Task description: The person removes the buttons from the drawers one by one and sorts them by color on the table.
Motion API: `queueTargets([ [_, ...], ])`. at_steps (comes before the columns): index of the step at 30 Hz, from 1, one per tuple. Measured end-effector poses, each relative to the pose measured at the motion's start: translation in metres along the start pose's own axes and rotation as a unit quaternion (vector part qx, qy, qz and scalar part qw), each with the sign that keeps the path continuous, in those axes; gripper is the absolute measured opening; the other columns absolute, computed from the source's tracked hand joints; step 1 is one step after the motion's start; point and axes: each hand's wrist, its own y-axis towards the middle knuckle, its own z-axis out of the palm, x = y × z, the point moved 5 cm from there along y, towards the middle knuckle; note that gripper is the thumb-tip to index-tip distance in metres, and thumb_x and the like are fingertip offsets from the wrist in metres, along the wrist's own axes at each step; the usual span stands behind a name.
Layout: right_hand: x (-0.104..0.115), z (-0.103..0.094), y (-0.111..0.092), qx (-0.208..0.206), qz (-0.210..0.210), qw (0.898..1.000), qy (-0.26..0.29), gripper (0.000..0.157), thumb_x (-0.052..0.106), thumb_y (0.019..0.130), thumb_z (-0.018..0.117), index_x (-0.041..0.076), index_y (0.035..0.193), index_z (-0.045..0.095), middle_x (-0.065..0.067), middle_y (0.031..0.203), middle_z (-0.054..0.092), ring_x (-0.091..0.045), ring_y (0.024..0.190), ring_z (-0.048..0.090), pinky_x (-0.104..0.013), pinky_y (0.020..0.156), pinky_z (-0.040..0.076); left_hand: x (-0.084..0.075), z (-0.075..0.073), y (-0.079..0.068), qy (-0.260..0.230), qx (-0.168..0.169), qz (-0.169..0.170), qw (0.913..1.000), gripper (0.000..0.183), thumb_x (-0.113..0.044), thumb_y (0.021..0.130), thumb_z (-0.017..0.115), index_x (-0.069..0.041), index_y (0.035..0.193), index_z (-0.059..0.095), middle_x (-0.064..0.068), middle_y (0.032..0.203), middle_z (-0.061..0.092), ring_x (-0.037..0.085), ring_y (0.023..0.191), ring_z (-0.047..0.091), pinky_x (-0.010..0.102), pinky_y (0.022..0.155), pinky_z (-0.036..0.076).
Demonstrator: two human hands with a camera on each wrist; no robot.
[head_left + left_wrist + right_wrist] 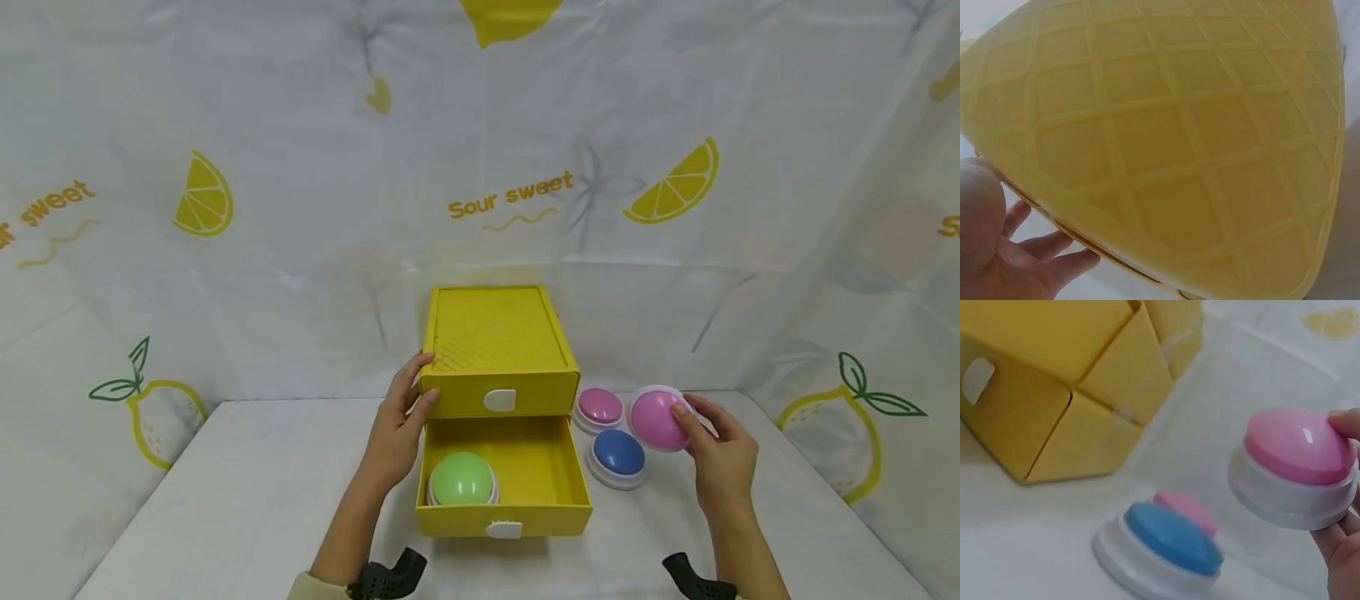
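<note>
My left hand [397, 425] rests against the left side of a yellow drawer box [498, 333], thumb near the front corner and fingers along the side. In the left wrist view, fingertips [1088, 257] touch the edge of the box's ribbed wall. The lower drawer [532, 467] is pulled out. Inside it at the left lies a green push button [461, 479] on a white base. My right hand [727, 458] pinches a pink push button [1300, 440] by its edge, thumb on the dome and fingers under the white base, held up to the right of the box.
A blue push button [618, 452] and another pink push button [600, 406] stand on the white table [270, 500] right of the box. The upper drawer [457, 396] is closed. Behind hangs a white lemon-printed sheet [300, 275].
</note>
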Motion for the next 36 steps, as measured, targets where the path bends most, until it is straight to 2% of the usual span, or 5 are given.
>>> queueTargets([
  [12, -0.061, -0.023, 0.008, -0.09, 0.065, 0.994, -0.023, 0.037, 0.038, 0.091, 0.075, 0.018, 0.122, 0.072, 0.023, 0.102, 0.063, 0.0, 0.084, 0.05, -0.01, 0.053, 0.041, -0.003, -0.001, 0.0, 0.0, -0.001, 0.0, 1.0, 0.047, -0.02, 0.107, 0.05, -0.024, 0.153, 0.039, 0.006, 0.167, 0.027, 0.038, 0.146, 0.043, 0.056, 0.113, 0.044],
  [20, -0.062, -0.02, 0.006, -0.004, 0.071, 0.987, -0.143, 0.073, 0.043, 0.094, 0.071, 0.018, 0.155, 0.042, -0.004, 0.165, 0.035, -0.02, 0.156, 0.027, -0.02, 0.125, 0.024, -0.002, 0.0, 0.0, -0.004, 0.001, -0.001, 1.0, 0.047, -0.02, 0.107, 0.05, -0.024, 0.153, 0.039, 0.005, 0.167, 0.027, 0.038, 0.146, 0.044, 0.056, 0.113, 0.044],
  [26, -0.057, -0.02, 0.005, 0.037, 0.022, 0.966, -0.257, 0.085, 0.042, 0.092, 0.074, 0.018, 0.16, 0.03, -0.017, 0.164, 0.033, -0.033, 0.143, 0.043, 0.004, 0.09, 0.039, -0.001, 0.0, 0.0, -0.004, 0.0, -0.003, 1.0, 0.048, -0.021, 0.107, 0.051, -0.025, 0.153, 0.039, 0.005, 0.167, 0.027, 0.038, 0.146, 0.043, 0.058, 0.113, 0.043],
  [33, -0.059, -0.026, 0.005, -0.005, -0.01, 0.953, -0.302, 0.082, 0.037, 0.089, 0.076, 0.007, 0.155, 0.038, -0.03, 0.157, 0.038, -0.047, 0.146, 0.038, -0.061, 0.117, 0.037, -0.001, 0.0, 0.0, 0.001, 0.001, -0.007, 1.0, 0.048, -0.022, 0.107, 0.05, -0.026, 0.153, 0.039, 0.004, 0.167, 0.027, 0.038, 0.146, 0.044, 0.057, 0.113, 0.043],
  [36, -0.061, -0.025, 0.006, 0.002, -0.015, 0.95, -0.311, 0.082, 0.034, 0.089, 0.076, 0.004, 0.155, 0.038, -0.032, 0.157, 0.036, -0.05, 0.147, 0.033, -0.066, 0.118, 0.031, 0.0, -0.001, 0.0, 0.003, 0.001, -0.009, 1.0, 0.048, -0.023, 0.107, 0.05, -0.027, 0.153, 0.039, 0.003, 0.167, 0.027, 0.037, 0.146, 0.044, 0.057, 0.113, 0.044],
])
